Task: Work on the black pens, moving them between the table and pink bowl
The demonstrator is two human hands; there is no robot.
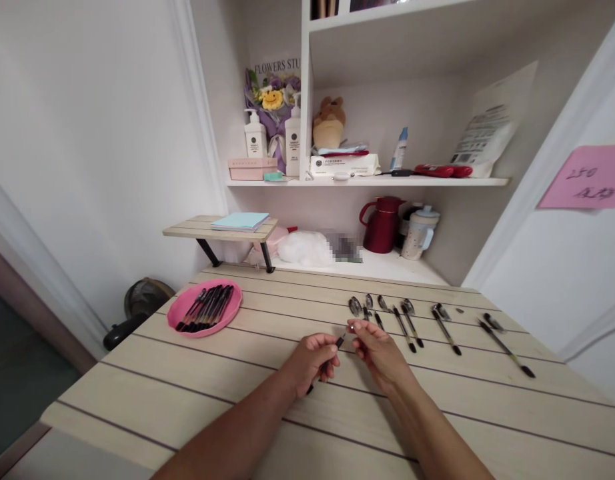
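Note:
My left hand (313,361) is closed around a black pen (340,342), its tip pointing up and right. My right hand (377,350) pinches thumb and forefinger at the pen's tip; something tiny sits there, too small to make out. Beyond and right of my hands lie several slim black pens (445,331) with dark, clear-looking curled pieces (355,306) at their far ends. A pink dish (173,319) at the left holds a row of dark pens (207,308).
A small raised stand (187,228) with blue paper sheets (240,221) rises at the table's back left. Behind the table, a red jug (382,225) and a pale cup (418,233) stand in the shelf. A chair (146,300) is at the left.

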